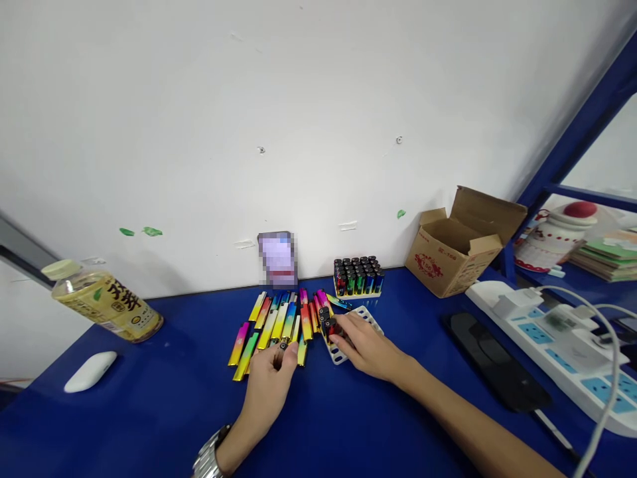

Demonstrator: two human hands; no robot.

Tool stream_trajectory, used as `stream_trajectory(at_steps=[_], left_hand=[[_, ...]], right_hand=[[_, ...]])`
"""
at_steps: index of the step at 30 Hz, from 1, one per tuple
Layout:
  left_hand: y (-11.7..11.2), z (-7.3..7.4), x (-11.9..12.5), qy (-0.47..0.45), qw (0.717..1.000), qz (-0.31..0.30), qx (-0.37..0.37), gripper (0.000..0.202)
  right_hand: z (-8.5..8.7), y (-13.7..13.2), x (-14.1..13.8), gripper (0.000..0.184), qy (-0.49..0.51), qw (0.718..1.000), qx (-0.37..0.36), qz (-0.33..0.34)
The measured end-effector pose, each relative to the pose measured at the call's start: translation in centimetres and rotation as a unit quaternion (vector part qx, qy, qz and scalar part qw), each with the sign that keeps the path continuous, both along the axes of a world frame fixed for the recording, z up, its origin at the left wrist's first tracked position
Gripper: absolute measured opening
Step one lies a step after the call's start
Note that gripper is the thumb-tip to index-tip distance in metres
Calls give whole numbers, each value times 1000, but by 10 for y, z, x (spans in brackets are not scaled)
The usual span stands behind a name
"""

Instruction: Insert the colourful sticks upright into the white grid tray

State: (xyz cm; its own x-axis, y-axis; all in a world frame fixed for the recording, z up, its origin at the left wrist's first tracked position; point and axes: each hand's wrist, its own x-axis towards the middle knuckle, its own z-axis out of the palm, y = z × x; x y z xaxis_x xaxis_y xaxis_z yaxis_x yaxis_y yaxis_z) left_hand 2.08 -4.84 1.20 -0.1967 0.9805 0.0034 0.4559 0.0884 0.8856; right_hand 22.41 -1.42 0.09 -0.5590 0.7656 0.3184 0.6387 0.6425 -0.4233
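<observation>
Several shiny rainbow-coloured lighter shells (279, 324) lie side by side on the blue table (164, 405). My left hand (271, 385) is closed on one small lighter (281, 350) at the near end of that row. My right hand (365, 345) rests on a white slotted tray (371, 317), fingers pinched around a dark lighter (331, 327) standing at its left end. Behind it stands a second tray full of black-topped lighters (358, 275).
A tea bottle (107, 302) lies on its side at left, with a white mouse (90, 370) nearer me. An open cardboard box (458, 242), a black phone (497, 362) and a white power strip (552, 342) sit at right. The wall is close behind.
</observation>
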Motion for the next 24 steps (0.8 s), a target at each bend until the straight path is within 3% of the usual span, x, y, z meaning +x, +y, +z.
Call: stream_trajectory(at_steps=[5, 8, 10, 12, 15, 17, 20, 22, 24], left_hand=[[-2, 6, 1, 63, 997, -4, 36, 42], [-4, 5, 4, 61, 997, -15, 52, 44], [-8, 4, 7, 60, 995, -53, 59, 38], [-14, 2, 11, 62, 989, -119, 58, 27], [-23, -3, 14, 81, 969, -224, 67, 29], [-27, -6, 14, 118, 952, -259, 110, 37], [-25, -8, 11, 216, 916, -234, 245, 42], [-18, -8, 6, 302, 882, -170, 321, 35], [-10, -8, 1, 388, 848, -108, 344, 25]], right_hand=[[-3, 0, 0, 13, 14, 1000, 13, -1], [-4, -2, -1, 20, 81, 993, 71, -36], [-2, -5, -3, 20, 138, 980, 140, -40], [1, -10, -8, 20, 160, 970, 181, 5], [6, -21, -16, 25, 154, 975, 136, 82], [9, -25, -19, 22, 170, 975, 98, 101], [11, -23, -11, 13, 227, 964, 99, 97], [11, -15, 0, 10, 268, 954, 116, 68], [8, -5, 11, 9, 269, 954, 121, 54]])
